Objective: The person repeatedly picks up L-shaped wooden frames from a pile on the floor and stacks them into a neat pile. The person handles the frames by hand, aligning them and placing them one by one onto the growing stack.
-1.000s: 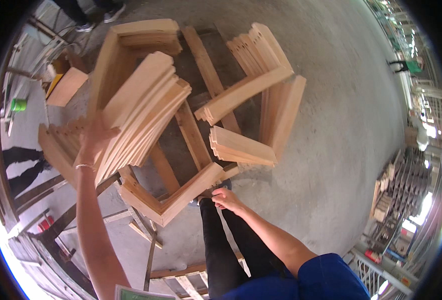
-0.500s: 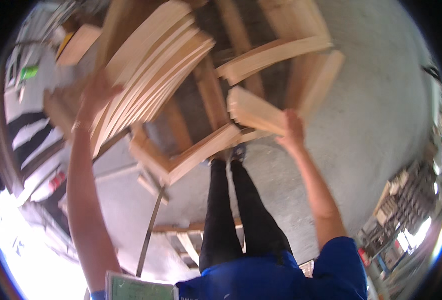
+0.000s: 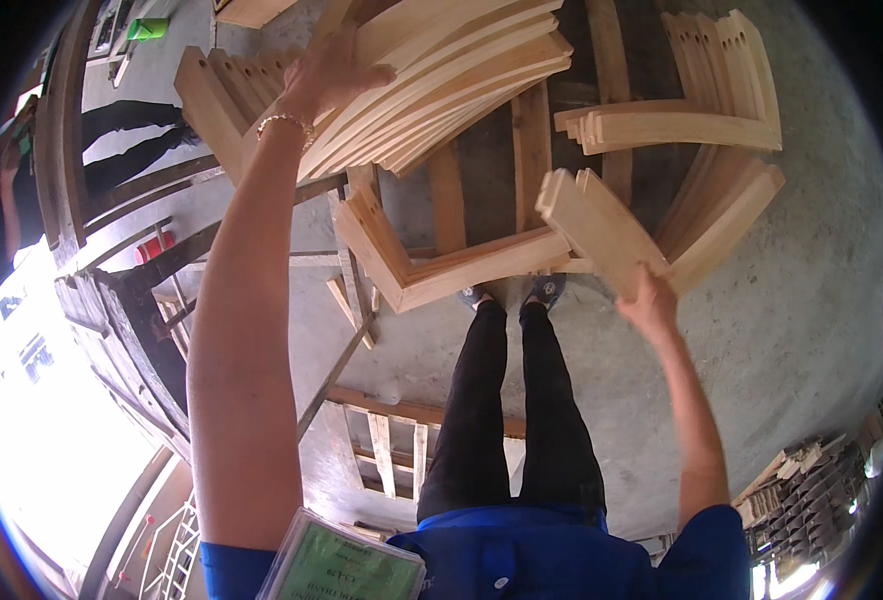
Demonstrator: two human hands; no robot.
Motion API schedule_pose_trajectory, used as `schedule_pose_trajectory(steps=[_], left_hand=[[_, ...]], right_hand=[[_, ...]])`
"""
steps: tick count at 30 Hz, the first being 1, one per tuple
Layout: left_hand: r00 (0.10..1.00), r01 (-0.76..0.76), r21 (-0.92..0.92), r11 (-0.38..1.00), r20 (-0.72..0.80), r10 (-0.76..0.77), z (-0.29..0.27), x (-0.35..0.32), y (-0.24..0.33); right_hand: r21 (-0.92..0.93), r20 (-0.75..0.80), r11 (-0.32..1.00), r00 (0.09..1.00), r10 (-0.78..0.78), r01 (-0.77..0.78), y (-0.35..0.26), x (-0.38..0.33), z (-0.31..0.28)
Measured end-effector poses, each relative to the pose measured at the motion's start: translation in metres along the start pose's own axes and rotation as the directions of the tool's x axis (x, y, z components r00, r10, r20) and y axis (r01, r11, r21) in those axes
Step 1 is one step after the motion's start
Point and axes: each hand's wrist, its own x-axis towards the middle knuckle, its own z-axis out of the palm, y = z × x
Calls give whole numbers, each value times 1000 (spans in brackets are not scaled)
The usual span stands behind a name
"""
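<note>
Nearest, the person's black-trousered legs stand on the grey concrete floor [image 3: 762, 340], feet just short of a low pale wooden frame [image 3: 432, 275] with slatted base that carries the stacks. The right hand [image 3: 652, 300] is clamped on the near end of a short bundle of pale curved wooden pieces [image 3: 592, 225], which rises from the palm up and to the left, tilted over the frame's near right corner; the fingers wrap behind it, so only the back of the hand shows. Farther off, the left hand [image 3: 327, 75], a gold bracelet at its wrist, lies flat with fingers spread on the left end of a tall stack of long curved pale wooden slats [image 3: 452, 85] resting across the frame's far left part. Another stack of notched curved wooden pieces [image 3: 702, 110] sits at the frame's far right.
</note>
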Motion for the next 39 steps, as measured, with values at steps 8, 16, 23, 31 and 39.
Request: schedule_pose_trajectory(steps=[8, 16, 23, 31, 39], left_hand=[[989, -32, 154, 987, -138, 54, 7, 0, 11], [973, -79, 151, 985, -205, 110, 13, -5, 11], [950, -124, 130, 984, -271, 155, 16, -2, 1], [952, -135, 123, 983, -260, 163, 22, 3, 7], [934, -169, 206, 964, -278, 223, 14, 2, 0]], right_hand=[[339, 75, 934, 986, -147, 113, -223, -78, 83], [349, 117, 937, 990, -83, 37, -343, -119, 172], [347, 42, 935, 997, 63, -74, -373, -74, 224], [346, 315, 913, 944, 103, -215, -329, -6, 261], [165, 196, 953, 938, -284, 254, -195, 16, 276]])
